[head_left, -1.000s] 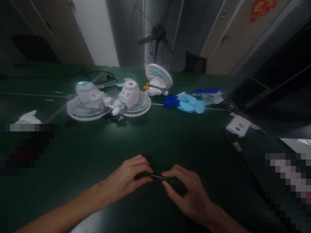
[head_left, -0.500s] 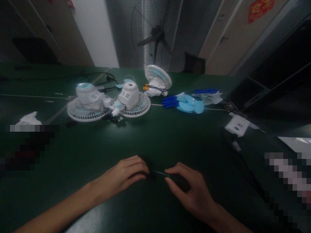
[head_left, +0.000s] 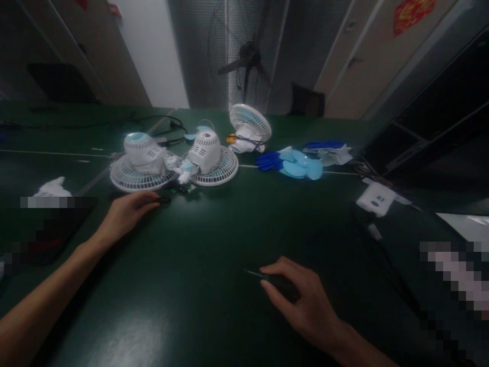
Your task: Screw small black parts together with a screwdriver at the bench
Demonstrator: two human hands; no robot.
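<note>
My right hand [head_left: 300,298] is wrapped round the dark handle of a screwdriver [head_left: 254,273], whose thin metal shaft points left, just over the green table [head_left: 214,316]. Farther away, my left hand [head_left: 132,211] pinches a small dark piece [head_left: 164,200] too dim to make out. It is in front of a white fan [head_left: 141,163] that lies face down on its grille. Beside that lies a second face-down fan [head_left: 208,158], with small dark parts [head_left: 181,188] at its near edge.
A third fan [head_left: 250,127] rests tilted behind. To its right lie light-blue fan blades [head_left: 300,165] on blue gloves [head_left: 267,160]. A white box-like part [head_left: 376,199] with a dark cable is at right; a crumpled white bag [head_left: 53,187] is at left.
My left hand has moved away from the screwdriver tip, forward and left to the near edge of the left fan, with a small dark piece at its fingertips. My right hand has hardly moved.
</note>
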